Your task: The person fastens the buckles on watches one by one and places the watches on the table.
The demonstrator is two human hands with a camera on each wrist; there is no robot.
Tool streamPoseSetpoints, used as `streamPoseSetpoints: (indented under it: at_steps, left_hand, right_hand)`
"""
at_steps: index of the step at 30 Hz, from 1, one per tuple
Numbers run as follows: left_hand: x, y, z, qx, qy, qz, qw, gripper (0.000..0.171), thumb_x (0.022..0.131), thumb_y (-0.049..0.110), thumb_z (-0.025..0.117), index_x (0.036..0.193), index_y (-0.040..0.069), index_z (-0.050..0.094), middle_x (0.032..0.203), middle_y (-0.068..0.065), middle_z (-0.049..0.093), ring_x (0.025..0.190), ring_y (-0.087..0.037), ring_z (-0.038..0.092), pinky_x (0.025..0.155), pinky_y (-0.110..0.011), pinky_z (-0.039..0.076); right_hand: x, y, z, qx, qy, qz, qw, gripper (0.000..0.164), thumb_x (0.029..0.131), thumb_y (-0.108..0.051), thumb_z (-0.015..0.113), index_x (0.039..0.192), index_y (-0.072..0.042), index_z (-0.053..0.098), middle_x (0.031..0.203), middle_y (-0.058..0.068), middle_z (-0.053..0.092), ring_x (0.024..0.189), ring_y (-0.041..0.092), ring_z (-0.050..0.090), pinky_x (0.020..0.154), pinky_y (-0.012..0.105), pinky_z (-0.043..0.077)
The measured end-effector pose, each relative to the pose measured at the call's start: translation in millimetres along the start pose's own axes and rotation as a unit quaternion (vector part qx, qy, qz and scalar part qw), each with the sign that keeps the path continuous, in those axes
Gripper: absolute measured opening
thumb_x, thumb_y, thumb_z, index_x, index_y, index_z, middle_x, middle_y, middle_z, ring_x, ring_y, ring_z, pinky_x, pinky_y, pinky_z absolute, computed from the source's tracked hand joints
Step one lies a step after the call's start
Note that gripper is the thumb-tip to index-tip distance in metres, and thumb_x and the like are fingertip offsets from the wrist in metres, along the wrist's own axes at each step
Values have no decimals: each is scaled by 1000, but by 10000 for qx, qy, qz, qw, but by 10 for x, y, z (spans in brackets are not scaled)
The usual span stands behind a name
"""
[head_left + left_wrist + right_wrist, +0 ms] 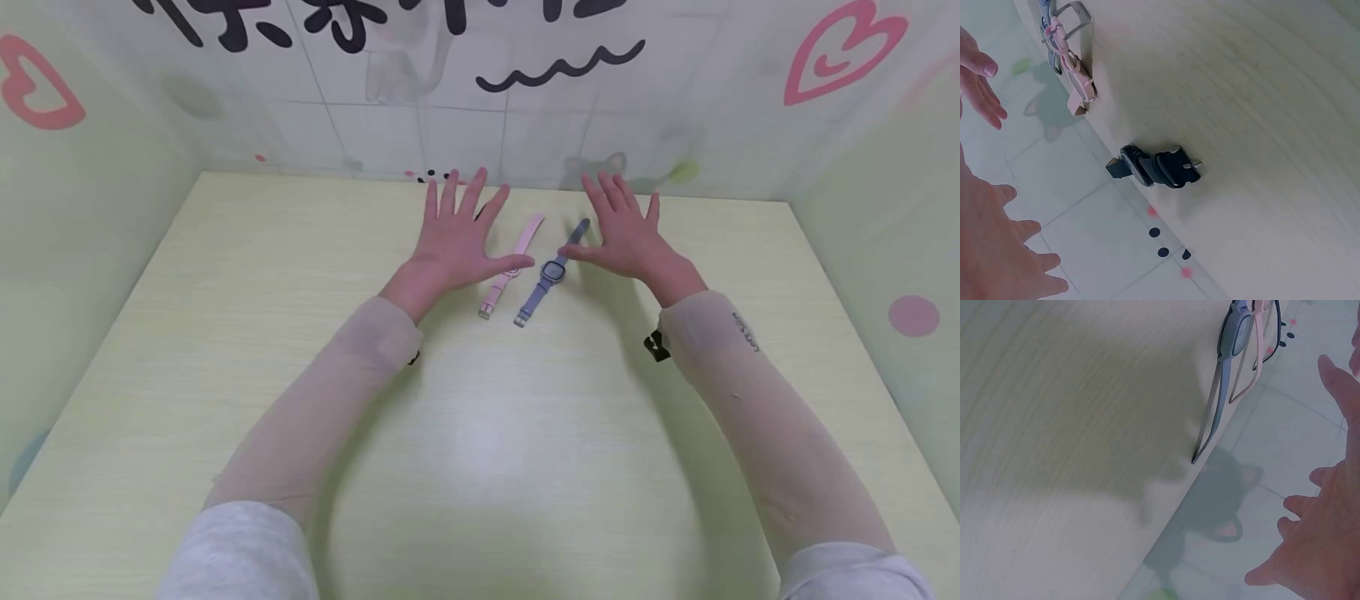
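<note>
Three wristwatches lie side by side at the back of the table. The blue watch [552, 272] is rightmost, and the pink watch [495, 293] lies just left of it. A black watch [1166, 167] shows fully in the left wrist view; in the head view the left hand hides most of it. My left hand [453, 242] is spread above the black watch, its thumb crossing over the pink one. My right hand [628, 237] is spread to the right of the blue watch, with the thumb over its strap. Both hands look raised above the table and hold nothing.
The pale wood table [480, 450] meets a printed back wall [465, 125] just beyond the fingertips. Side walls stand left [97, 217] and right [885, 225]. A small black piece [657, 346] shows under the right cuff.
</note>
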State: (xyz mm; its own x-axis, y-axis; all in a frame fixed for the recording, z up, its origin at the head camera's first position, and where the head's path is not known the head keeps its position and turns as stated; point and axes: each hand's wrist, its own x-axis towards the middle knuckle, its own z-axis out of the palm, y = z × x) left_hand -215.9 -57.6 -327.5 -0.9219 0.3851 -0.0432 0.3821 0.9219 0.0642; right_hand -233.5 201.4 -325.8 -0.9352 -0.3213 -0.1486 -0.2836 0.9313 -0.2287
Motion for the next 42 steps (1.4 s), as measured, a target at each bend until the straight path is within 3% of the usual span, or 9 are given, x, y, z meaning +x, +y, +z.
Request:
streamPoseSetpoints:
  at_steps: [12, 21, 42]
  left_hand:
    - [-31, 44, 22, -213, -6, 56, 9998, 105, 82, 88, 38, 161, 30, -1, 169, -7, -12, 154, -41, -13, 125, -58, -8]
    - [-50, 101, -9, -154, -72, 194, 9997, 105, 83, 87, 38, 161, 28, 1, 170, -9, -6, 155, -41, -6, 127, -55, -1]
    - [-77, 286, -28, -190, -180, 513, 9983, 102, 86, 84, 39, 162, 26, 3, 170, -6, 0, 157, -34, 4, 129, -45, 7]
  right_hand:
    - [-11, -3, -5, 95, -35, -49, 9999, 107, 90, -60, 61, 160, -19, -9, 169, 11, -11, 156, 34, -12, 114, 74, -13]
    - [2, -7, 9, 173, 17, -190, 9997, 95, 92, -50, 65, 161, -16, 9, 169, 11, 0, 156, 34, -6, 116, 72, -12]
    - [-16, -20, 35, 258, 2, -401, 9989, 77, 94, -38, 67, 156, -11, 30, 167, 15, 15, 155, 36, 8, 119, 70, -5]
